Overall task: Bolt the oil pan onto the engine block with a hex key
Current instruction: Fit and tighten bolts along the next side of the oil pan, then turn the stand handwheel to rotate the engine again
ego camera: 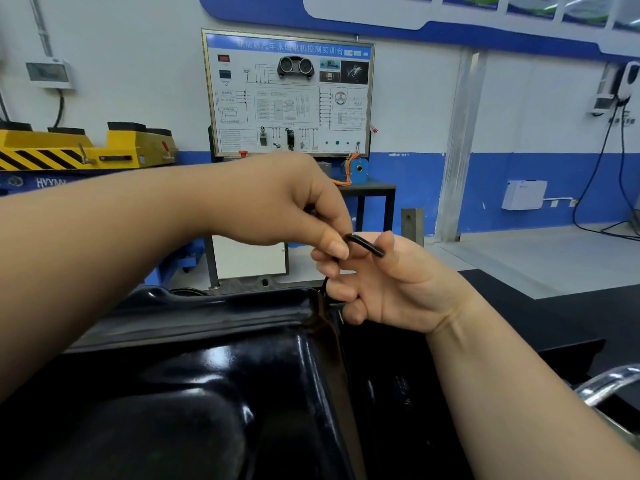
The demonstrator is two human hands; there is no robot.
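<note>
Right now the hex key (365, 244) stands near-vert. at the oil pan (221, 317) far-right corner, bend up top. My left hand (277, 202) grip pinches the short arm; right hand (391, 285) grip curls round the shaft below, nearer the rim. Tip hidden, can't tell if seated.

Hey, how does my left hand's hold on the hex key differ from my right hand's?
The left hand pinches the hex key at its upper bend with fingertips; the right hand curls its fingers round the shaft lower down. The left hand is higher, its back showing; the right hand sits lower, by the rim of the oil pan. Both hold the same key.
</note>
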